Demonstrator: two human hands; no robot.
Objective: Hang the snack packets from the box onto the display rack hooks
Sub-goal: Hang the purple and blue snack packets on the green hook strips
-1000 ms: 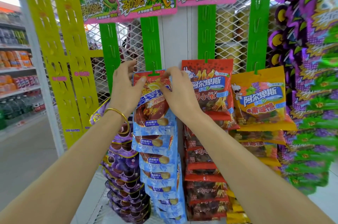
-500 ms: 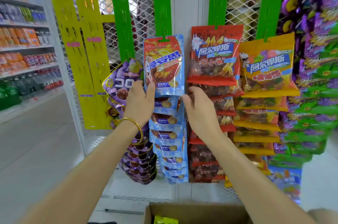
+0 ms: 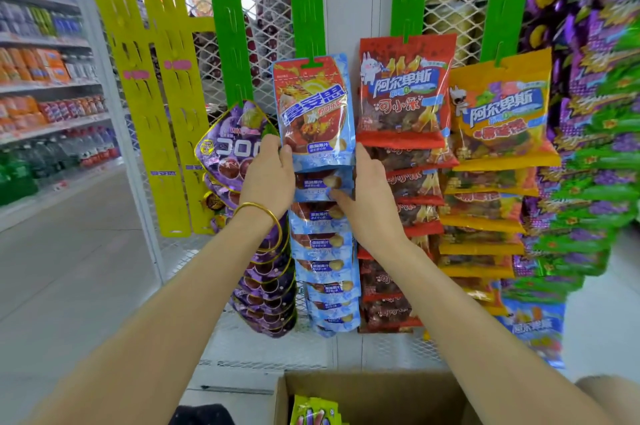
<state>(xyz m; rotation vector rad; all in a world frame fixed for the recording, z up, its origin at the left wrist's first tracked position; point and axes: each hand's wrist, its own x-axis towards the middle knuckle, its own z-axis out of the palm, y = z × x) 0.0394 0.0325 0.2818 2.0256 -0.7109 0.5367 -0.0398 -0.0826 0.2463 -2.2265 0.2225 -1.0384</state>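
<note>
Two hands at the blue-and-red packet column

Both hands are up at the display rack, either side of one hanging column. Left hand [image 3: 268, 171] pinches the lower left corner of the top packet [image 3: 313, 112], thumb on the front, other fingers hidden behind it. A gold bangle [image 3: 263, 213] sits on that wrist. Right hand [image 3: 369, 197] is at the right edge of the column. Its thumb is pressed on the front of the second packet [image 3: 317, 183] and its fingers curl behind that edge, with the tips reaching up by the top packet's lower right corner.

The top packet hangs upright from a hook on the green strip [image 3: 304, 1] and overlaps the same blue packets stacked below it. Purple packets [image 3: 239, 147] hang on the strip to the left, just beside the left hand. Red packets [image 3: 403, 92] and then yellow packets [image 3: 502, 105] hang to the right. Yellow strips [image 3: 156, 78] stand further left, bare of stock.

The cardboard box [image 3: 363, 386] sits low at the frame bottom between the forearms, open, with yellow-green packets [image 3: 313, 410] in its left corner. Their count is unclear, as they are cut off by the frame edge. Store shelves [image 3: 45, 85] with bottles run along the far left – blurred.
</note>
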